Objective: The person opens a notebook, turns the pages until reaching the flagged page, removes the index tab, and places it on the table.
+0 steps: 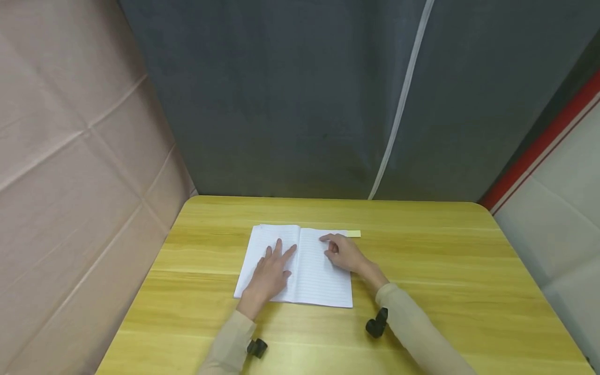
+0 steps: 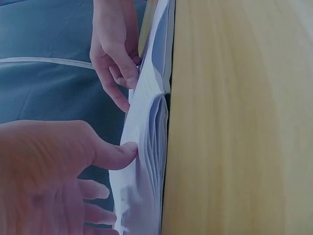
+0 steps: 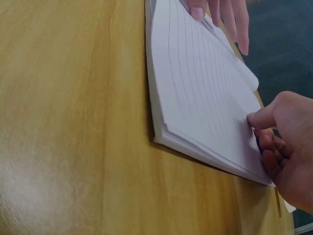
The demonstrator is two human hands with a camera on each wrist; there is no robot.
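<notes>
From my right wrist feed I see an open lined notebook (image 3: pixel 205 98) lying flat on the yellow wooden table (image 3: pixel 73 122), running from the top centre of the frame down toward the lower right. My right hand (image 3: pixel 286 152) sits at the right edge of the frame, its index fingertip pressed on the page near the notebook's lower right edge while the other fingers curl under. At the top of the frame the fingers of my left hand (image 3: pixel 222 12) rest straight on the page.
</notes>
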